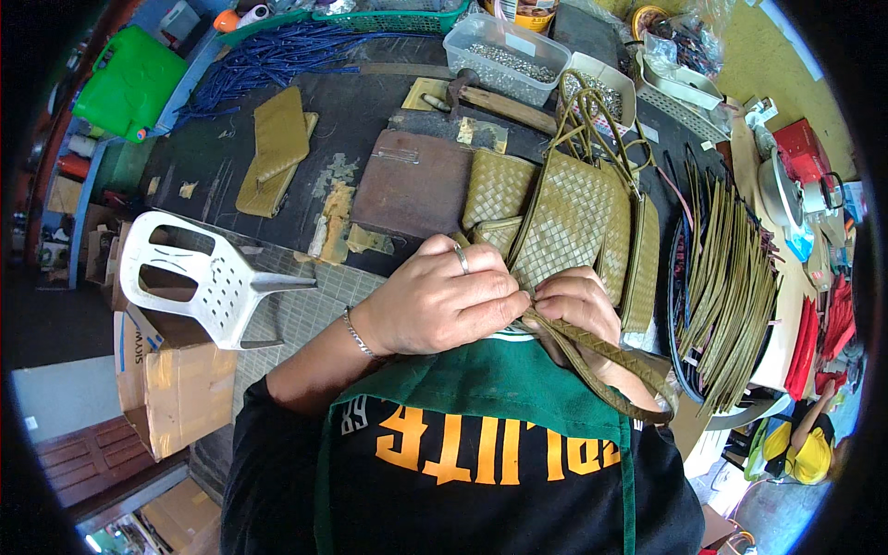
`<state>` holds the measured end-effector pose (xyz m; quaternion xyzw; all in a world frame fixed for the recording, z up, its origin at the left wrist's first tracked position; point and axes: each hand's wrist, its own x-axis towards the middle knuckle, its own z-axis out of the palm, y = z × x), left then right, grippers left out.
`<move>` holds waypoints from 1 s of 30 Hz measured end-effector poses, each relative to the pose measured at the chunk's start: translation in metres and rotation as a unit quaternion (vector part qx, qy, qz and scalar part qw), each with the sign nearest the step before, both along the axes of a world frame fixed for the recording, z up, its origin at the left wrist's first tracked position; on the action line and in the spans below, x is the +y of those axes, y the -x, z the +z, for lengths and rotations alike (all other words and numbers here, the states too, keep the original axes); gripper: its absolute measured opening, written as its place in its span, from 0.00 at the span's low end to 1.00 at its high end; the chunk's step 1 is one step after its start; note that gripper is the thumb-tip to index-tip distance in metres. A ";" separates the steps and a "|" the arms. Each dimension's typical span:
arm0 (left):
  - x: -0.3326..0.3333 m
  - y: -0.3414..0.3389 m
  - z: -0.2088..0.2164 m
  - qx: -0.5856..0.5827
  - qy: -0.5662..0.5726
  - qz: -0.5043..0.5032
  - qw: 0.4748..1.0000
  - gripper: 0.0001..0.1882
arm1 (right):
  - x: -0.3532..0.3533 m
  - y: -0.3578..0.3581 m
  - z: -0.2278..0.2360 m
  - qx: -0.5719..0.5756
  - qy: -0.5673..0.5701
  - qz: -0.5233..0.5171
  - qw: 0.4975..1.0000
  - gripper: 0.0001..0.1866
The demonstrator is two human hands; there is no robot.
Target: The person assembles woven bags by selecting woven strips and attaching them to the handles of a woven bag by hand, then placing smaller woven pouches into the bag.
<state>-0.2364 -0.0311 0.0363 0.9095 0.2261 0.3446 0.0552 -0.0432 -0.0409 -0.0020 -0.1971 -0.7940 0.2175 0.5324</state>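
Observation:
My left hand point(449, 296) and my right hand point(578, 301) meet close to my chest, fingertips pinched on a narrow olive strap point(592, 350). The strap loops away past my right wrist, and its pinched part is mostly hidden by the fingers. Just beyond my hands lie several olive woven bags point(569, 208) on the dark worktable point(217, 171), with thin straps looping up from their far ends. To their left is a flat brown slab point(407, 180). Two olive flat pieces point(280, 139) rest one across the other further left.
A hammer point(509, 108) lies beyond the bags, near a clear bin point(509, 74) and a white box point(601, 88) of metal parts. Blue straps point(268, 60) are heaped far left. Olive straps point(740, 305) hang at right. A white chair point(190, 268) and cardboard box point(190, 393) stand left.

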 end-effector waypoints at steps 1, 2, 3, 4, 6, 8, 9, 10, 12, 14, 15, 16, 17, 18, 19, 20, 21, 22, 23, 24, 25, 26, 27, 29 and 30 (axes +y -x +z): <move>0.001 0.000 -0.001 -0.001 0.000 0.000 1.000 0.12 | 0.001 0.001 0.001 -0.001 0.000 0.000 1.000 0.16; -0.001 0.000 -0.002 0.003 -0.010 0.003 1.000 0.10 | 0.000 0.003 0.004 -0.017 -0.004 -0.016 1.000 0.14; -0.002 0.000 -0.002 0.006 -0.020 0.007 1.000 0.09 | -0.001 0.003 0.007 -0.033 -0.009 -0.032 0.999 0.13; -0.004 0.000 -0.001 0.004 -0.024 0.007 1.000 0.09 | -0.002 0.003 0.009 -0.034 -0.012 -0.033 0.999 0.13; 0.000 0.001 0.003 0.000 -0.011 0.002 1.000 0.09 | 0.004 0.001 0.009 -0.041 0.004 0.024 0.999 0.14; 0.001 0.005 0.002 0.044 0.040 -0.003 0.998 0.08 | 0.005 0.006 0.002 -0.031 0.029 0.023 0.999 0.11; 0.000 0.007 0.000 0.056 0.069 -0.003 0.996 0.08 | 0.004 0.009 0.003 -0.025 0.059 0.029 0.998 0.11; 0.003 0.009 -0.001 0.043 0.087 -0.003 0.995 0.07 | 0.007 0.011 0.006 -0.044 0.079 0.035 0.995 0.10; 0.004 0.013 -0.002 0.034 0.131 -0.002 0.991 0.06 | 0.010 0.013 0.016 -0.090 0.138 0.054 0.985 0.08; 0.000 0.016 -0.001 0.029 0.132 -0.009 0.991 0.06 | 0.015 0.012 0.024 -0.117 0.199 0.126 0.965 0.08; -0.001 0.018 -0.001 0.025 0.145 -0.015 0.989 0.06 | 0.020 0.009 0.026 -0.134 0.231 0.168 0.949 0.08; -0.002 0.022 -0.005 0.049 0.172 -0.035 0.983 0.09 | 0.028 0.008 0.030 -0.124 0.260 0.233 0.929 0.09; -0.002 0.023 -0.011 0.033 0.189 -0.040 0.981 0.09 | 0.040 0.008 0.032 -0.152 0.271 0.282 0.908 0.10; -0.002 0.028 -0.018 0.020 0.190 -0.024 0.981 0.09 | 0.059 0.012 0.035 -0.192 0.237 0.327 0.894 0.11; -0.002 0.033 -0.023 0.007 0.192 -0.007 0.981 0.09 | 0.085 0.017 0.041 -0.231 0.203 0.371 0.876 0.12; -0.002 0.039 -0.025 0.003 0.205 0.015 0.979 0.09 | 0.113 0.021 0.047 -0.260 0.198 0.283 0.902 0.12; -0.003 0.047 -0.031 0.005 0.233 0.025 0.972 0.09 | 0.145 0.026 0.054 -0.286 0.191 0.194 0.919 0.13; -0.003 0.049 -0.033 -0.006 0.247 0.037 0.968 0.09 | 0.184 0.029 0.047 -0.232 0.168 0.073 0.955 0.12; -0.003 0.050 -0.035 -0.016 0.261 0.047 0.964 0.08 | 0.227 0.029 0.041 -0.239 0.195 -0.057 0.950 0.11; 0.000 0.049 -0.035 -0.021 0.261 0.039 0.964 0.08 | 0.278 0.011 0.013 -0.223 0.169 -0.173 0.944 0.10; 0.000 0.054 -0.039 -0.018 0.262 0.031 0.964 0.08 | 0.313 0.001 -0.006 -0.244 0.196 -0.249 0.917 0.12; 0.001 0.063 -0.045 -0.038 0.280 0.048 0.958 0.08 | 0.334 0.002 -0.022 -0.351 0.190 -0.261 0.879 0.11; 0.002 0.071 -0.049 -0.060 0.297 0.070 0.950 0.08 | 0.350 0.007 -0.037 -0.454 0.179 -0.265 0.832 0.11; 0.005 0.084 -0.050 -0.098 0.296 0.092 0.946 0.07 | 0.372 0.016 -0.072 -0.529 0.154 -0.225 0.803 0.09; 0.004 0.089 -0.054 -0.124 0.293 0.106 0.942 0.07 | 0.374 0.021 -0.081 -0.602 0.130 -0.186 0.766 0.09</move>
